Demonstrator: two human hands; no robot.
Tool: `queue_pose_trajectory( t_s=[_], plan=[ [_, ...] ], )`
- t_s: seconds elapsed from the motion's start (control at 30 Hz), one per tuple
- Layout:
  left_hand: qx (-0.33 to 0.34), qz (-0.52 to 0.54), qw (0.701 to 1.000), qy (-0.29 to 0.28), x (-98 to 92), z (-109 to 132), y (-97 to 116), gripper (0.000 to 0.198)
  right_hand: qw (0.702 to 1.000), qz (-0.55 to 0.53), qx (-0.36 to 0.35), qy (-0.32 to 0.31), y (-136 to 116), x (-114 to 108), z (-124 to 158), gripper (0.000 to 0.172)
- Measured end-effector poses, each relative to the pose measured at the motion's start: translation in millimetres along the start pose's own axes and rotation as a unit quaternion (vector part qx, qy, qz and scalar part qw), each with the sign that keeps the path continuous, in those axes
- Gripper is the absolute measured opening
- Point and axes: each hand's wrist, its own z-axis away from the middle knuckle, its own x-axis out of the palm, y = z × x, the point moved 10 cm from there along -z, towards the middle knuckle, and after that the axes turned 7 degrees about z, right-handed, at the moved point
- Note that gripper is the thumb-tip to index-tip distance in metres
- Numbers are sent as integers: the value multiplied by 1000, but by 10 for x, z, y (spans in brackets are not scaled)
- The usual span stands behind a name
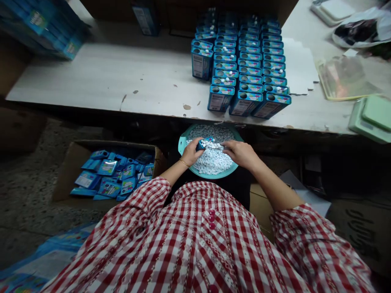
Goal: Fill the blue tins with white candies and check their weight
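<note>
A teal bowl [182,143] full of small white pellets [214,160] rests in my lap, just below the table edge. My left hand [192,153] is closed around a small blue box [204,143], held over the pellets. My right hand [240,153] lies on the pellets with its fingers curled into them; what they pinch is hidden. On the table above stand several rows of upright blue boxes [244,61], some with white pellets showing at their open tops.
A cardboard carton [69,171] of flat blue boxes sits on the floor at my left. A stack of blue packs [42,24] lies at the table's far left. Green trays [371,118], a clear tray [342,77] and a plastic bag [360,28] crowd the right end.
</note>
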Motion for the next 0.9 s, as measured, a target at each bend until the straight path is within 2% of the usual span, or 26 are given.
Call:
queue_pose_trajectory(
  t_s=[0.17,0.37,0.53,0.63,0.73,0.8,0.83,0.9],
  plan=[
    [30,-46,998,-14,110,33,-35,42,989,140,-4,-38,-295,-172,12,30],
    [29,-20,999,-3,77,38,-76,41,983,171,-31,-54,-494,-303,-65,32],
    [15,30,999,10,26,8,-72,39,984,166,-22,-56,-455,-384,-47,32],
    [-8,52,998,36,-66,18,-110,39,987,155,-9,-40,-228,-353,27,31],
    [-42,74,992,91,-283,86,-232,41,987,143,50,-44,219,-42,65,33],
    [-64,92,985,131,-441,154,-354,43,984,118,89,-96,445,413,31,31],
    [-76,103,981,149,-508,189,-426,44,983,90,102,-119,483,662,-13,31],
    [-98,130,970,178,-594,252,-570,45,985,32,100,-140,377,1105,-163,31]
  ],
)
